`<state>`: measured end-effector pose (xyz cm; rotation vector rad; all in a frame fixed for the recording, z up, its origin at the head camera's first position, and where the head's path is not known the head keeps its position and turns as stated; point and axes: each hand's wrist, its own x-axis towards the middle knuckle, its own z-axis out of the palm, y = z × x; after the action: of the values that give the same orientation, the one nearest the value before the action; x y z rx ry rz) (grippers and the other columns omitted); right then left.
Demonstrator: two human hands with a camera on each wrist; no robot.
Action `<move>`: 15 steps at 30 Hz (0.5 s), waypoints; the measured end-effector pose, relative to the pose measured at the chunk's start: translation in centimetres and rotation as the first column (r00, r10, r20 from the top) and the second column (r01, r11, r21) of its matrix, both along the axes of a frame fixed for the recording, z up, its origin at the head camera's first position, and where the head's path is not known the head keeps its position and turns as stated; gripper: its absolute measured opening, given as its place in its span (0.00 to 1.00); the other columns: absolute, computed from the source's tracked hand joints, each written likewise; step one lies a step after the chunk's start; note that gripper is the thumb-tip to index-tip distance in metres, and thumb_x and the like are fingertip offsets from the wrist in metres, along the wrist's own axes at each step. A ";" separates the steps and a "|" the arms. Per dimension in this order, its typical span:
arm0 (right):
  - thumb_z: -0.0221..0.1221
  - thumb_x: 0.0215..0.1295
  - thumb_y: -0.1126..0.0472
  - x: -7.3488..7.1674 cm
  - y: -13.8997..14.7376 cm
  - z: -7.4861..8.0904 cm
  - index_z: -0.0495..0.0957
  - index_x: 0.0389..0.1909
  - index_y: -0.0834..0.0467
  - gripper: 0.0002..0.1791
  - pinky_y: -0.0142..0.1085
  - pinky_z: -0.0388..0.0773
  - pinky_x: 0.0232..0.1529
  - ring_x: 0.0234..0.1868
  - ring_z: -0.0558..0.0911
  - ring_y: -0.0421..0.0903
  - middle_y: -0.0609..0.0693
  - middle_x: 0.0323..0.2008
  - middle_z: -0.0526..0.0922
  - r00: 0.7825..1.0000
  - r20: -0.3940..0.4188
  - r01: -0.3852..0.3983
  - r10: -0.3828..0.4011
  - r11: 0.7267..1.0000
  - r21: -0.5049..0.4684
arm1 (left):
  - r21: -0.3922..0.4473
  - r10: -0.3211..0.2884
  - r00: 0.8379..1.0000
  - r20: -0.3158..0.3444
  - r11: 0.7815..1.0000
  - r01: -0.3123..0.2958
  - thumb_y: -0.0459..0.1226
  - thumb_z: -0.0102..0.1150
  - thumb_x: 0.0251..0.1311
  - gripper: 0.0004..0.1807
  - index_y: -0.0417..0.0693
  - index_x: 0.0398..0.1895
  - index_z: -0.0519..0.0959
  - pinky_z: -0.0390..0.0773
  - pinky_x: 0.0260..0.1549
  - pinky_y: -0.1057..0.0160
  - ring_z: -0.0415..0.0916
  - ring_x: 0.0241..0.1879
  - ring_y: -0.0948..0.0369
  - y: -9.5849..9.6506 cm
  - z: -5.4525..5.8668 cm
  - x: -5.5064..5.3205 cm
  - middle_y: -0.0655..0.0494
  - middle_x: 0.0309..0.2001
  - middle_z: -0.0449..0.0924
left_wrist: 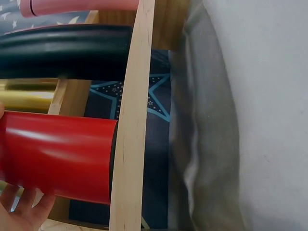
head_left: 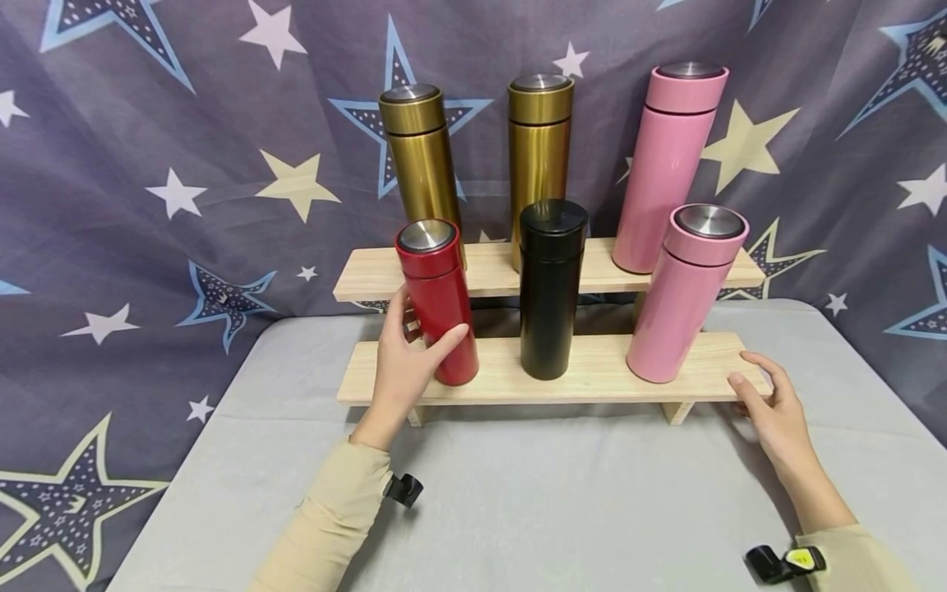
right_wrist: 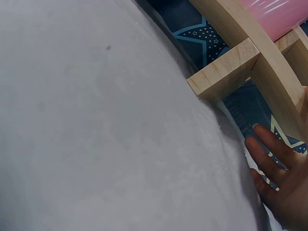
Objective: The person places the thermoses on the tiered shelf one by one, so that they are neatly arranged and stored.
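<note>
In the head view my left hand (head_left: 405, 358) grips a red thermos bottle (head_left: 442, 300), thumb across its front and fingers round its left side. The bottle is on the left part of the lower board of a two-tier wooden rack (head_left: 599, 362), tilted slightly. My right hand (head_left: 777, 411) holds the right end of that board between thumb and index finger. In the right wrist view the other fingers (right_wrist: 269, 159) spread loosely below the board. A black thermos bottle (head_left: 549, 300) stands mid-board, and a pink one (head_left: 684, 304) stands to its right.
On the upper board (head_left: 484, 267) are two gold thermos bottles (head_left: 423, 164) and a taller pink one (head_left: 666, 177). The rack stands on a grey cloth-covered table (head_left: 562, 501). Behind it hangs a dark curtain (head_left: 244, 99) with stars.
</note>
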<state>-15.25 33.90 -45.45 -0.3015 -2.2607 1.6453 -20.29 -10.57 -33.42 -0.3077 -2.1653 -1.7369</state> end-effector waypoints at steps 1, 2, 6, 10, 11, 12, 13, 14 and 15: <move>0.58 0.72 0.55 0.0 0.0 0.0 0.69 0.64 0.34 0.22 0.21 0.74 0.33 0.29 0.78 0.29 0.33 0.29 0.76 1.000 -0.001 -0.001 0.001 1.000 -0.001 | 0.000 0.000 1.000 0.004 1.000 0.000 0.35 0.72 0.55 0.42 0.45 0.72 0.62 0.72 0.51 0.49 0.69 0.54 0.47 -0.1 -0.3 -0.3 0.45 0.61 0.70; 0.58 0.72 0.55 0.0 0.0 0.0 0.69 0.64 0.34 0.23 0.21 0.74 0.33 0.29 0.78 0.29 0.33 0.30 0.76 1.000 -0.001 -0.001 0.001 1.000 -0.001 | 0.002 -0.001 1.000 0.008 1.000 0.001 0.35 0.72 0.55 0.43 0.46 0.72 0.62 0.72 0.51 0.49 0.69 0.54 0.48 -0.3 -0.7 -0.6 0.45 0.61 0.70; 0.58 0.72 0.55 -0.1 0.0 0.1 0.69 0.64 0.34 0.23 0.21 0.74 0.33 0.29 0.78 0.30 0.32 0.31 0.76 1.000 0.000 0.001 -0.001 1.000 0.011 | -0.003 -0.016 1.000 0.016 1.000 0.016 0.38 0.74 0.54 0.45 0.52 0.74 0.60 0.72 0.51 0.49 0.68 0.55 0.50 -0.8 -1.9 -1.7 0.49 0.62 0.69; 0.58 0.72 0.55 -0.1 0.2 0.2 0.69 0.64 0.35 0.23 0.21 0.74 0.33 0.28 0.78 0.30 0.31 0.31 0.76 1.000 -0.003 0.000 0.001 0.999 0.032 | -0.039 -0.042 0.999 0.001 0.998 0.042 0.42 0.73 0.56 0.44 0.56 0.74 0.59 0.72 0.52 0.51 0.68 0.56 0.54 -1.0 -2.1 -1.8 0.55 0.63 0.68; 0.58 0.72 0.55 -0.1 0.3 0.2 0.69 0.65 0.35 0.23 0.21 0.74 0.33 0.29 0.78 0.30 0.31 0.30 0.76 1.000 -0.004 0.000 0.000 0.999 0.042 | -0.048 -0.046 0.999 -0.003 0.998 0.046 0.43 0.72 0.56 0.44 0.57 0.74 0.59 0.72 0.52 0.52 0.67 0.57 0.55 -1.0 -2.1 -1.7 0.56 0.63 0.68; 0.58 0.72 0.55 -0.1 0.3 0.2 0.69 0.65 0.36 0.23 0.21 0.74 0.33 0.29 0.78 0.30 0.31 0.30 0.76 1.000 -0.006 0.000 0.001 0.999 0.053 | -0.061 -0.047 0.999 -0.011 0.997 0.046 0.44 0.72 0.57 0.45 0.57 0.74 0.58 0.72 0.53 0.52 0.67 0.57 0.55 -1.0 -2.2 -1.6 0.56 0.63 0.67; 0.58 0.72 0.54 -0.1 0.3 0.3 0.69 0.65 0.36 0.23 0.21 0.73 0.32 0.29 0.78 0.29 0.31 0.30 0.76 1.000 -0.010 -0.001 0.002 0.998 0.065 | -0.075 -0.045 0.999 -0.016 0.996 0.044 0.44 0.72 0.57 0.45 0.57 0.75 0.57 0.72 0.53 0.52 0.67 0.57 0.56 -1.1 -2.2 -1.4 0.56 0.64 0.67; 0.58 0.72 0.54 0.0 0.3 0.3 0.69 0.66 0.37 0.23 0.21 0.73 0.32 0.29 0.78 0.29 0.30 0.31 0.76 1.000 -0.013 -0.002 0.003 0.997 0.077 | -0.094 -0.039 0.999 -0.020 0.995 0.037 0.45 0.71 0.58 0.45 0.57 0.75 0.56 0.72 0.54 0.52 0.67 0.58 0.56 -1.1 -2.2 -1.2 0.55 0.64 0.67; 0.57 0.73 0.54 0.0 0.3 0.4 0.69 0.66 0.38 0.23 0.21 0.73 0.33 0.30 0.78 0.29 0.30 0.31 0.76 1.000 -0.016 -0.004 0.006 0.996 0.087 | -0.114 -0.031 0.999 -0.023 0.993 0.028 0.45 0.70 0.58 0.45 0.57 0.76 0.55 0.72 0.54 0.52 0.67 0.58 0.57 -1.2 -2.4 -1.0 0.55 0.65 0.66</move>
<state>-15.25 34.22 -45.05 -0.2604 -2.3154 1.5404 -21.27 -11.75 -35.78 -0.3902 -2.2573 -1.6196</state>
